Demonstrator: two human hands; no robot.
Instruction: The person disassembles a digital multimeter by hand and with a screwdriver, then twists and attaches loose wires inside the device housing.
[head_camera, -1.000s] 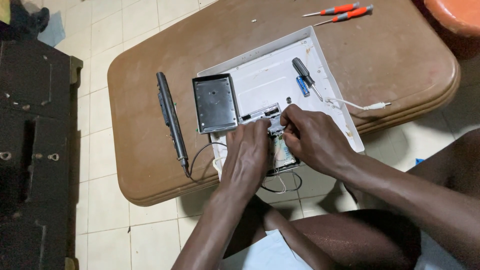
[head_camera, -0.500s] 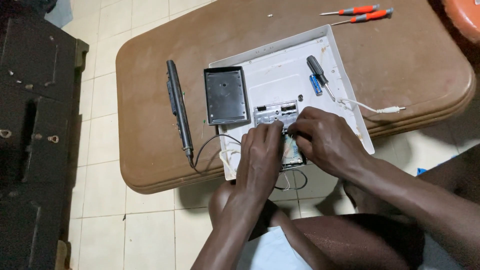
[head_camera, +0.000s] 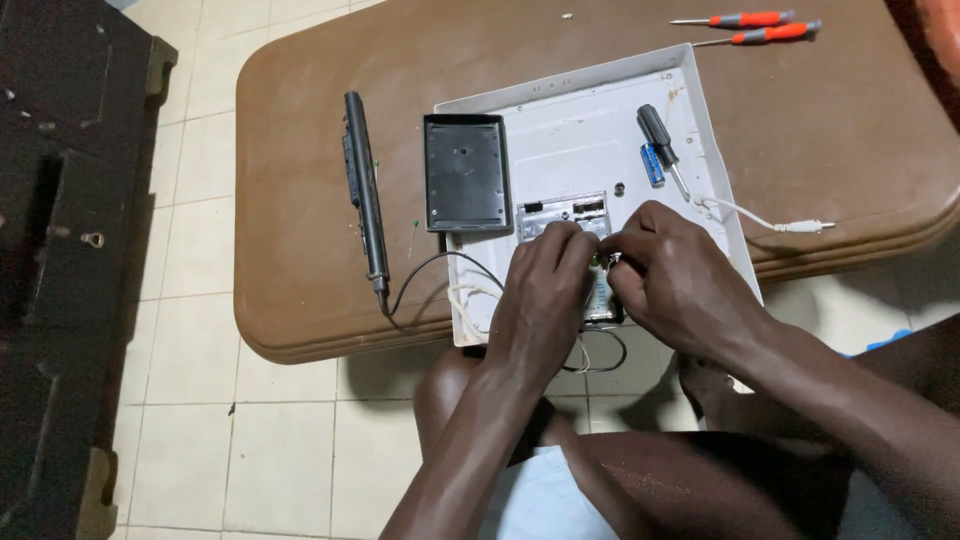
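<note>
Head view: two hands (head_camera: 545, 300) (head_camera: 680, 280), three screwdrivers (head_camera: 662, 140).

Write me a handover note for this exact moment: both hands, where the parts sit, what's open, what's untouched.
Left hand and right hand both pinch at a small circuit board on the white tray; what the fingertips grip is hidden.
Black cover is off, lying on the tray beside the clear housing.
Black-handled screwdriver lies on the tray, unused.
Soldering iron and two red screwdrivers lie on the brown table, untouched.

head view, steeply down, close
</note>
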